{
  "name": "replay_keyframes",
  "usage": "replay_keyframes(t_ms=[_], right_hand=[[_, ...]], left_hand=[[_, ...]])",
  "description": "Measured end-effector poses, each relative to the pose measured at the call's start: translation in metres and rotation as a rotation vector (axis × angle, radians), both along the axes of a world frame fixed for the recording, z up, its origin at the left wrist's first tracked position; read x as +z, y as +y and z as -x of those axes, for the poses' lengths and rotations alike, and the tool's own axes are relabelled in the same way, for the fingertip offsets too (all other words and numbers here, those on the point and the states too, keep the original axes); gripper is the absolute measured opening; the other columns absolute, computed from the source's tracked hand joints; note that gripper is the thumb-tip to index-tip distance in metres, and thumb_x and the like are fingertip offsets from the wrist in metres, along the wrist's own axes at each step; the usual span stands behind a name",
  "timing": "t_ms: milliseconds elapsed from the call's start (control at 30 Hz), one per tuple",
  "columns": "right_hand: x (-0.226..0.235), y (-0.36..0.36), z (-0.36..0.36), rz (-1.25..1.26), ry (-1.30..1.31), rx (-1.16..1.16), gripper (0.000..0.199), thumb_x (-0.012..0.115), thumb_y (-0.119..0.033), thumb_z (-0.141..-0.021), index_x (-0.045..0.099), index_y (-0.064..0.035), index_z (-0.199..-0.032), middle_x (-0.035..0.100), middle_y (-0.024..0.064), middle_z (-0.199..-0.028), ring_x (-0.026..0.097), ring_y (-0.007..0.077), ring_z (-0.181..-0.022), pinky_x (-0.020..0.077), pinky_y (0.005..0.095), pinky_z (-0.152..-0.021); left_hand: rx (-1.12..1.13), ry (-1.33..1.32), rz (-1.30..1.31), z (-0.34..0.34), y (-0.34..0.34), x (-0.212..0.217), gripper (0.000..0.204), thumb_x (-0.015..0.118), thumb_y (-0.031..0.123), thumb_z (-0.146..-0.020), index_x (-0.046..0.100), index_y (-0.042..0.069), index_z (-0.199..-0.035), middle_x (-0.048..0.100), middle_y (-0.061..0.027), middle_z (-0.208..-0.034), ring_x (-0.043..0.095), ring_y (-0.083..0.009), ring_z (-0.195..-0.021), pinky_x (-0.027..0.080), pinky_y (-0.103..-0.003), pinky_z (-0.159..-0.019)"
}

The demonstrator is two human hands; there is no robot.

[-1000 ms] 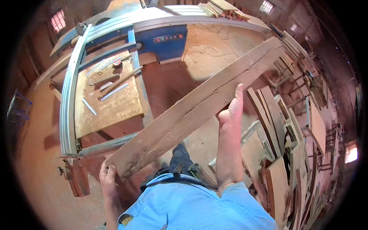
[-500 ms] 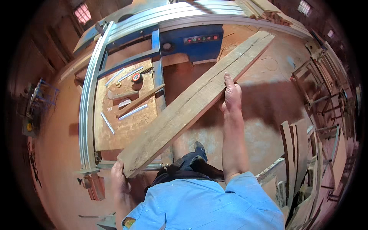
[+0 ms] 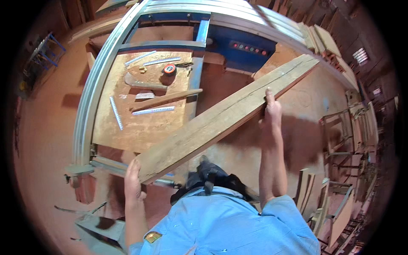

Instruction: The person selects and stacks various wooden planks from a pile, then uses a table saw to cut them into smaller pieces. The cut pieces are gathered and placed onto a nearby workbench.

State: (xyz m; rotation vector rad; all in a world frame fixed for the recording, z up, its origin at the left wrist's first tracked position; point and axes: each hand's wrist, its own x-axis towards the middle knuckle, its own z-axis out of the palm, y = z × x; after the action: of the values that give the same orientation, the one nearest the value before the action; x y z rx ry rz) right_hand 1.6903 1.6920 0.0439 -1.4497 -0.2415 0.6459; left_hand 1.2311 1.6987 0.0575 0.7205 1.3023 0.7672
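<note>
- A long rough wooden plank [image 3: 221,121] runs aslant across the middle of the frame, from lower left to upper right, held up in the air above the floor.
- The left hand [image 3: 132,182] clasps the plank's near end at lower left, fingers wrapped up against the end edge.
- The right hand [image 3: 272,111] grips the plank's far long edge right of centre, fingers hooked over the top face.
- Behind the plank, in the upper left, a board-topped surface [image 3: 127,131] inside a grey metal frame carries a red tape measure [image 3: 169,69], several pale rulers and a thin wood strip [image 3: 165,100].
- A blue machine [image 3: 246,49] with a row of buttons stands at upper centre.
</note>
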Motion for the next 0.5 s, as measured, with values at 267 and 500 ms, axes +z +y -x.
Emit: replay_keyframes(t_ms=[267, 500], right_hand=[[-0.003, 0.056, -0.019, -0.430, 0.521, 0.170, 0.027, 0.058, -0.032, -0.100, 0.063, -0.0092, -0.113, 0.069, 0.0065, -0.104, 0.067, 0.0217, -0.095, 0.0544, 0.0374, -0.086], [-0.027, 0.112, -0.095, -0.562, 0.902, 0.267, 0.041, 0.056, -0.034, -0.099, 0.059, -0.0088, -0.132, 0.063, 0.0082, -0.132, 0.057, 0.0313, -0.124, 0.0382, 0.0530, -0.110]], left_hand=[[0.104, -0.151, -0.190, -0.027, 0.007, -0.018, 0.041, 0.055, 0.011, -0.097, 0.048, 0.000, -0.136, 0.058, -0.0108, -0.127, 0.055, -0.0221, -0.117, 0.044, -0.036, -0.103], [0.183, -0.048, -0.247, -0.090, 0.016, -0.010, 0.048, 0.071, 0.010, -0.084, 0.053, 0.005, -0.129, 0.062, -0.0014, -0.102, 0.058, -0.0121, -0.090, 0.045, -0.025, -0.085]])
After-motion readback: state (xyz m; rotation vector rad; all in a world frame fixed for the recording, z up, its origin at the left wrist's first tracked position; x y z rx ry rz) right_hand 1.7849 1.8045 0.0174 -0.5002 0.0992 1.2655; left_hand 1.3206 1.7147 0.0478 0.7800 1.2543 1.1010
